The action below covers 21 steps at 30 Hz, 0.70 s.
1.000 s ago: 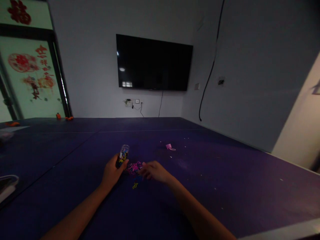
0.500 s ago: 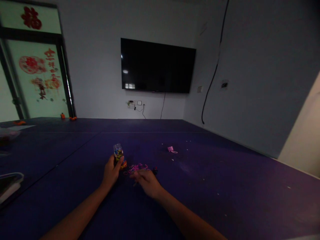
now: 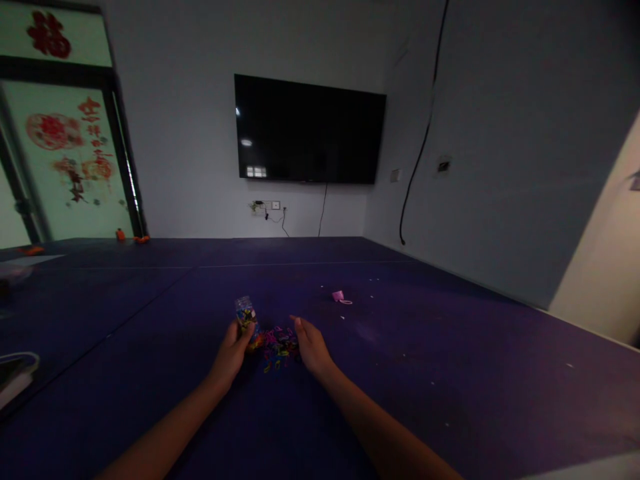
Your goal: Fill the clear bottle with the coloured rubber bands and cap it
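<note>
A clear jar [image 3: 246, 313] with colourful contents is held in my left hand [image 3: 233, 353], tilted, its near end low over the table. Beside that end lies a loose pile of small multicoloured clips or bands [image 3: 280, 343], many of them pink, with yellow, green and blue ones at the near side. My right hand [image 3: 313, 343] rests at the right edge of the pile, thumb and index finger pointing forward, the other fingers curled; whether anything is inside it is hidden. Farther off sits a pink cap with a loop [image 3: 339, 296].
The purple table [image 3: 390, 413] has small white scraps on it. A device with a pale edge [image 3: 17, 383] lies at the far left. Small orange objects [image 3: 141, 239] are near the door. A television [image 3: 310, 130] hangs on the wall.
My right hand has moved right and off the pile, exposing more coloured pieces. My left hand and the jar have shifted slightly right and nearer. The view has shifted a little.
</note>
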Each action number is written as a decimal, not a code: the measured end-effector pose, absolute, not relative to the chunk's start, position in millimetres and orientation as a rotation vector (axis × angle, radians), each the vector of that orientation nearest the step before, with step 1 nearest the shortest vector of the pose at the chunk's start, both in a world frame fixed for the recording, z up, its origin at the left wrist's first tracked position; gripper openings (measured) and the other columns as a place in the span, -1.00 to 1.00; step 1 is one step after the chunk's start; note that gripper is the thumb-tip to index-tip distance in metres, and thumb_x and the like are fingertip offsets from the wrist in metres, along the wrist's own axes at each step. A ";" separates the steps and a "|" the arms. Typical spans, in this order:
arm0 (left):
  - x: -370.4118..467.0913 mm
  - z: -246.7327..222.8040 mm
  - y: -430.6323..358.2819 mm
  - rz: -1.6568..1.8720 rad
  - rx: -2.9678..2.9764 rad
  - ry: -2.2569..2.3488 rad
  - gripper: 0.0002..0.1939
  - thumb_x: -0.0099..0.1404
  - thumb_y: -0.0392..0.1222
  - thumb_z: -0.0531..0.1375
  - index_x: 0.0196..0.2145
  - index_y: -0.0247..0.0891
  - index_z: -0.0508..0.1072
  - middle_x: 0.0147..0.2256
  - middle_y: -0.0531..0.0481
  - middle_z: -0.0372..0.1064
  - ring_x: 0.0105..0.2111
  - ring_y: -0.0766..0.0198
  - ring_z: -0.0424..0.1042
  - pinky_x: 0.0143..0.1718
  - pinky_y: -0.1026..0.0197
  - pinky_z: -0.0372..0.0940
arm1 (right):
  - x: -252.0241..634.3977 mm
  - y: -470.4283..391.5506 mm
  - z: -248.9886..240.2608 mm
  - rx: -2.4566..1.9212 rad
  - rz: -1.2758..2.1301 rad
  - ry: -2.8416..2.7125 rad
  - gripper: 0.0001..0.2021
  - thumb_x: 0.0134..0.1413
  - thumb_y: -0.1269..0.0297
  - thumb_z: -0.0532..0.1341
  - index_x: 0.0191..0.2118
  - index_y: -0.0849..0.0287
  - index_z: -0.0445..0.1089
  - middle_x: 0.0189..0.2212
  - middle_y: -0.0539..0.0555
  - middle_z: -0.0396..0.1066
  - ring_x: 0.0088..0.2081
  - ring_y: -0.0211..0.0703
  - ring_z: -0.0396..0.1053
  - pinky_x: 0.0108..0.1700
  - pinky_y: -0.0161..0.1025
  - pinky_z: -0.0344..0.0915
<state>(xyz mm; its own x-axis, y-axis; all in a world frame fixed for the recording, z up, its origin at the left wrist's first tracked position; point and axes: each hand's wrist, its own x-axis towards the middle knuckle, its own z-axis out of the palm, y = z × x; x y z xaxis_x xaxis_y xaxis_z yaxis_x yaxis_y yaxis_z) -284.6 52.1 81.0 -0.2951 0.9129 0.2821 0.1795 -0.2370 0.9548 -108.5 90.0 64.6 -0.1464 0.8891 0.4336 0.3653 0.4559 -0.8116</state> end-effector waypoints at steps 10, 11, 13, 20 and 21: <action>-289.9 82.5 57.9 1.701 1.234 1.233 -0.43 0.09 0.23 0.13 -0.11 -0.28 0.33 -0.12 -0.13 0.39 -0.11 0.13 0.37 -0.12 0.14 0.27 | -97.1 97.4 68.9 -1.070 0.588 -1.817 -0.38 0.21 -0.09 -0.24 0.08 0.23 0.27 0.06 0.21 0.26 0.14 -0.06 0.12 0.18 0.00 -0.02; -291.7 83.0 58.9 1.711 1.251 1.284 -0.44 0.10 0.23 0.12 -0.13 -0.28 0.33 -0.13 -0.12 0.39 -0.11 0.13 0.37 -0.12 0.15 0.27 | -96.5 97.2 68.8 -1.095 0.561 -1.917 -0.39 0.21 -0.07 -0.24 0.11 0.22 0.23 0.09 0.19 0.23 0.18 -0.04 0.07 0.20 0.05 -0.09; -295.7 84.1 61.0 1.699 1.305 1.391 -0.46 0.11 0.24 0.09 -0.15 -0.27 0.33 -0.16 -0.10 0.40 -0.12 0.13 0.37 -0.11 0.14 0.26 | -97.1 96.0 69.2 -1.122 0.510 -2.101 -0.42 0.22 -0.06 -0.24 0.14 0.16 0.19 0.11 0.16 0.21 0.21 -0.02 0.00 0.22 0.13 -0.22; -301.6 81.5 66.2 1.568 1.501 1.403 -0.52 0.16 0.18 0.05 -0.12 -0.24 0.27 -0.13 -0.15 0.39 -0.10 0.11 0.36 -0.02 0.08 0.21 | -104.4 91.4 76.2 -0.860 0.635 -2.147 -0.41 0.24 -0.03 -0.28 0.06 0.18 0.30 -0.02 0.17 0.35 0.02 -0.13 0.29 0.11 -0.07 0.11; -300.2 81.1 65.5 1.553 1.527 1.372 -0.52 0.17 0.17 0.05 -0.10 -0.23 0.27 -0.10 -0.15 0.38 -0.07 0.11 0.35 -0.01 0.08 0.20 | -104.5 91.7 75.8 -0.853 0.610 -2.121 -0.41 0.24 -0.03 -0.27 0.05 0.18 0.31 -0.02 0.17 0.35 0.03 -0.13 0.27 0.10 -0.09 0.13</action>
<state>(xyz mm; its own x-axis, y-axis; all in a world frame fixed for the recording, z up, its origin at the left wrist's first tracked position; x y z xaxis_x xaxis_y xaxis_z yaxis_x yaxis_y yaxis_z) -300.2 65.5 81.1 -0.1945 0.9072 0.3731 0.2587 -0.3195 0.9116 -104.5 91.7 75.8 -0.4910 0.7347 0.4681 0.3734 0.6630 -0.6488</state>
